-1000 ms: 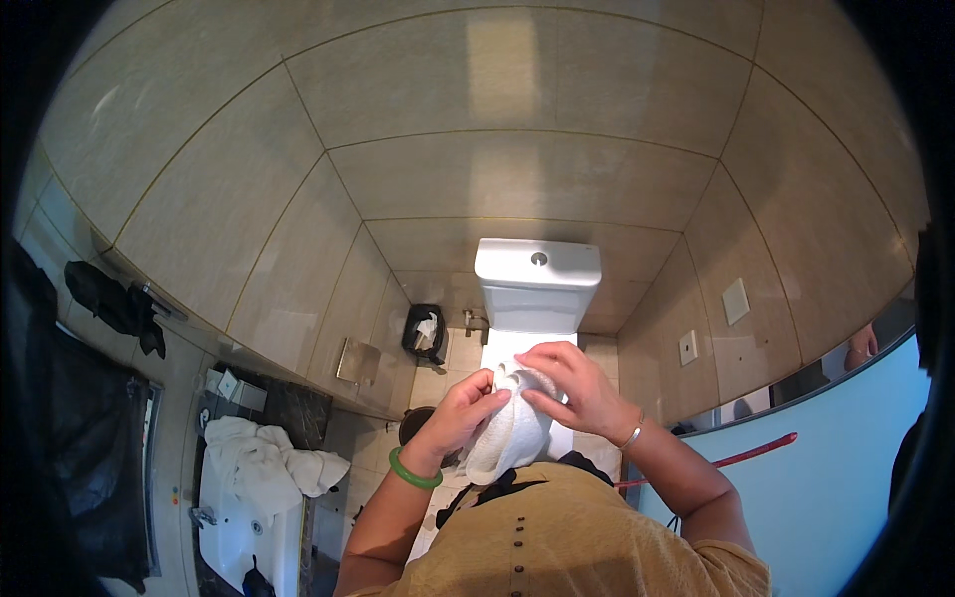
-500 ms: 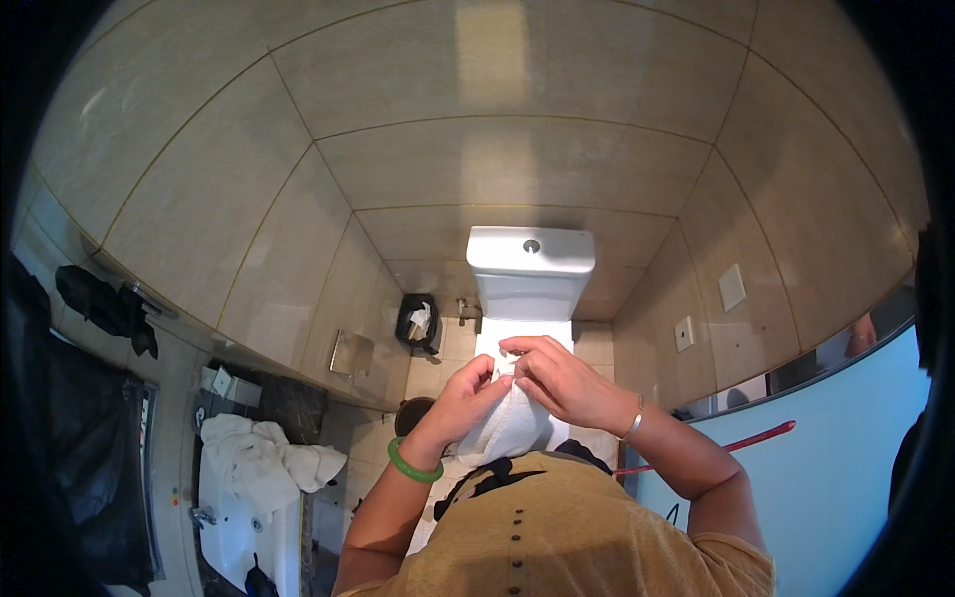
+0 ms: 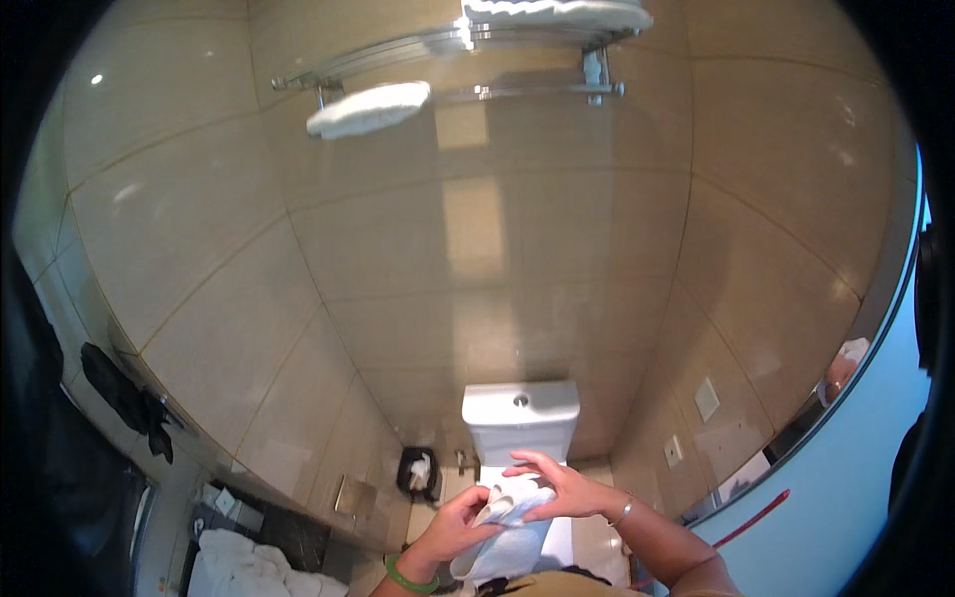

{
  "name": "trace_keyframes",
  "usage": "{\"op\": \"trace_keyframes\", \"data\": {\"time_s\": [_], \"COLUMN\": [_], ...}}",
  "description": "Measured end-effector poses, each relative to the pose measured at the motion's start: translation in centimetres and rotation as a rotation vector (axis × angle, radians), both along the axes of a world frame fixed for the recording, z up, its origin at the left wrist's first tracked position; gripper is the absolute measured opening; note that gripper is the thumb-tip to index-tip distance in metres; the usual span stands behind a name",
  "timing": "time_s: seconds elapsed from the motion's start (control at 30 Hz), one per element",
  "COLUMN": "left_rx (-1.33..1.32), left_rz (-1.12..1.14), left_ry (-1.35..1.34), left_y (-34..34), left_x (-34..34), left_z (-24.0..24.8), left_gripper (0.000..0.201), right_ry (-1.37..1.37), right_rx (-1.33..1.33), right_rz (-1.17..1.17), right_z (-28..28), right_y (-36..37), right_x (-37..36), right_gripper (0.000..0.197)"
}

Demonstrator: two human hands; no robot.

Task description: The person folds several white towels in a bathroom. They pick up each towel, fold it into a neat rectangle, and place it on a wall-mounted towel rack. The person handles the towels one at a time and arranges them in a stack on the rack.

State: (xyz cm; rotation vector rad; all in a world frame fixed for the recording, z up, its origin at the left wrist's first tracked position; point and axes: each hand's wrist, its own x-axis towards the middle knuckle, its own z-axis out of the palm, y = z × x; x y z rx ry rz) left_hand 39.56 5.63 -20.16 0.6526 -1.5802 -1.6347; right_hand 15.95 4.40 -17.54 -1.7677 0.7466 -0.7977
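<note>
A white towel (image 3: 505, 553) is held in front of me, above the toilet. Its upper end is folded into loose layers, and the rest hangs down toward my body. My left hand (image 3: 453, 527), below a green bangle (image 3: 410, 575), grips the towel's left edge between thumb and fingers. My right hand (image 3: 572, 492), with a thin bracelet at the wrist, holds the folded top from the right, its index finger raised and its thumb on the cloth. Behind the hands stands the white toilet (image 3: 519, 404); its seat is mostly hidden.
A metal towel rack (image 3: 517, 94) spans the far wall, with a white towel (image 3: 370, 109) over its bar and white cloth (image 3: 557, 14) on its shelf. A black waste bin (image 3: 419, 474) sits left of the toilet. White cloth (image 3: 254, 570) lies at lower left. A red stick (image 3: 753, 518) is at right.
My view has tilted up, bringing the towel rack into sight and lowering the toilet and hands in the picture. My hands are farther apart, and more of the towel's folded top shows.
</note>
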Motion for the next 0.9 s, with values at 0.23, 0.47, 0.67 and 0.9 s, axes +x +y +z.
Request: {"op": "trace_keyframes", "data": {"time_s": [0.23,0.47,0.67,0.9], "left_rx": [0.021,-0.168,-0.869,-1.047], "left_rz": [-0.045,-0.002,0.509,0.932], "left_ry": [0.232,0.263,-0.059,-0.128], "left_y": [-5.5,-11.0,-22.7,-33.4], "left_x": [1.1,-2.2,-6.0,-13.3], "left_z": [9.3,17.7,26.0,43.8], "left_gripper": [0.039,0.031,0.025,0.025], "right_ry": [-0.470,-0.633,-0.506,-0.137], "right_rx": [0.564,0.406,-0.157,-0.626], "right_rz": [0.106,-0.171,-0.293,-0.731], "right_z": [-5.8,5.9,21.9,40.3], "right_y": [-3.4,-6.9,-15.7,-27.4], "right_x": [-5.0,-4.7,-8.1,-13.9], "right_gripper": [0.068,0.048,0.035,0.035]}}
